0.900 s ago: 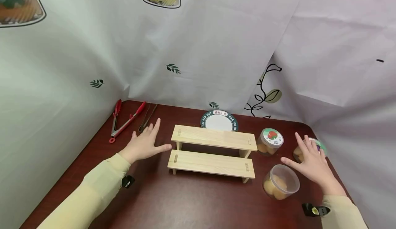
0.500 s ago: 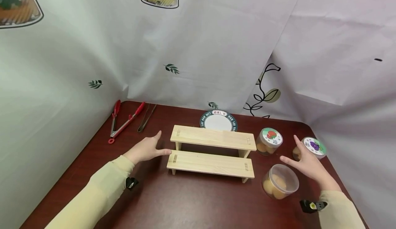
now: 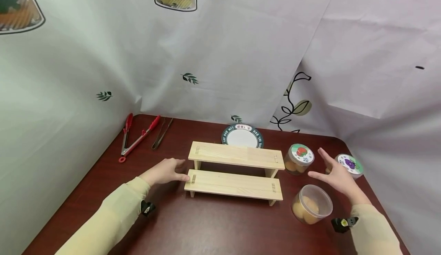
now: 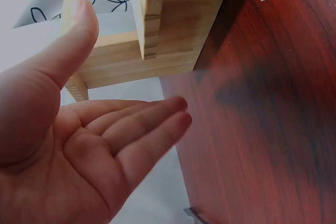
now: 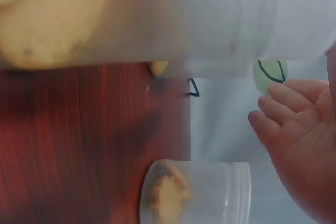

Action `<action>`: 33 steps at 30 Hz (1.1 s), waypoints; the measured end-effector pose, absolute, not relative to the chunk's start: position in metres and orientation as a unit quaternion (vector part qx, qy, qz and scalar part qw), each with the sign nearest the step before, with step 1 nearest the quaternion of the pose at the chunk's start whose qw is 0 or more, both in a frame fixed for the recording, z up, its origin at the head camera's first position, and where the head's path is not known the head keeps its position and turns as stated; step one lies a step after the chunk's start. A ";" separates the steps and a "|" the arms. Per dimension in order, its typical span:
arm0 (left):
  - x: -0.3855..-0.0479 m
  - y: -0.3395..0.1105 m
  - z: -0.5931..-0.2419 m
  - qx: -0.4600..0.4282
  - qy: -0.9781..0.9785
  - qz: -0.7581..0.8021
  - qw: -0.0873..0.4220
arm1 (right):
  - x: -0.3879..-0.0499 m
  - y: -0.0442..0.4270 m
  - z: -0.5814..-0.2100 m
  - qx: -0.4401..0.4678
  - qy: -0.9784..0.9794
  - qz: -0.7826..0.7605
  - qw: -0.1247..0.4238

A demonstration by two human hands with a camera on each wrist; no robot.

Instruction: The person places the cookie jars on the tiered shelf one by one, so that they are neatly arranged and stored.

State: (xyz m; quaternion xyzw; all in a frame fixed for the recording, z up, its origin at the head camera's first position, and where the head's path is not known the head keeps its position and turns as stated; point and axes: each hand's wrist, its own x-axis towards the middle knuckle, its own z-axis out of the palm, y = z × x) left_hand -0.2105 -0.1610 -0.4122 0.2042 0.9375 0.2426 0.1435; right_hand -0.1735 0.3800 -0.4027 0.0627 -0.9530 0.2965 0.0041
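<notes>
Nearest me, dark red-brown tabletop (image 3: 220, 228). At near right stands an unlidded clear tub (image 3: 311, 204) with round yellow pieces inside. Just beyond it my right hand (image 3: 339, 178) is spread, thumb well away from the fingers, holding nothing. My left hand (image 3: 167, 172) is open too, fingers loosely straight and gripping nothing; its thumb is at the left end of the lower step of a two-step wooden stand (image 3: 234, 185), set mid-table. Whether it touches, I can't tell. To take that end well, I judge, thumb above and fingers beneath the board would hold it level. My right hand should pass high over the unlidded tub's rim, which could tip.

Farther back on the right are a tomato-lidded tub (image 3: 299, 158), near the stand, and a grape-lidded tub (image 3: 350, 165), close to the right table edge: tight room there. The front offers more. Far left, red-handled tongs (image 3: 141, 137) lie near the left edge, tweezers (image 3: 163, 133) beside them. A plate (image 3: 242, 136) sits behind the stand, before hanging white cloth (image 3: 234, 56).
</notes>
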 end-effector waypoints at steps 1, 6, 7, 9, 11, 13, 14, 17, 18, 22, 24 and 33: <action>-0.210 -0.160 -0.413 0.205 0.935 0.247 0.147 | -0.175 0.381 -0.404 0.064 -0.950 0.304 0.001; -0.209 -0.154 -0.420 0.225 0.928 0.253 0.152 | -0.182 0.383 -0.410 0.065 -0.944 0.324 -0.005; -0.209 -0.152 -0.421 0.233 0.928 0.248 0.149 | -0.184 0.383 -0.411 0.064 -0.944 0.322 -0.005; -0.208 -0.149 -0.424 0.240 0.929 0.241 0.144 | -0.188 0.383 -0.412 0.062 -0.945 0.321 -0.005; -0.208 -0.147 -0.426 0.240 0.930 0.239 0.140 | -0.192 0.383 -0.413 0.061 -0.946 0.318 -0.006; -0.208 -0.145 -0.427 0.240 0.933 0.233 0.136 | -0.195 0.383 -0.414 0.061 -0.946 0.319 -0.010; -0.208 -0.145 -0.428 0.234 0.933 0.236 0.137 | -0.197 0.383 -0.415 0.061 -0.945 0.322 -0.011; -0.208 -0.143 -0.428 0.230 0.933 0.237 0.140 | -0.200 0.385 -0.417 0.062 -0.944 0.323 -0.018; -0.208 -0.143 -0.428 0.231 0.933 0.237 0.141 | -0.200 0.386 -0.418 0.061 -0.944 0.324 -0.020; -0.208 -0.143 -0.426 0.230 0.931 0.241 0.145 | -0.202 0.388 -0.423 0.055 -0.944 0.324 -0.022; -0.208 -0.143 -0.425 0.231 0.932 0.240 0.143 | -0.203 0.388 -0.425 0.052 -0.943 0.328 -0.021; -0.207 -0.139 -0.423 0.214 0.939 0.226 0.146 | -0.210 0.385 -0.434 0.050 -0.942 0.332 -0.008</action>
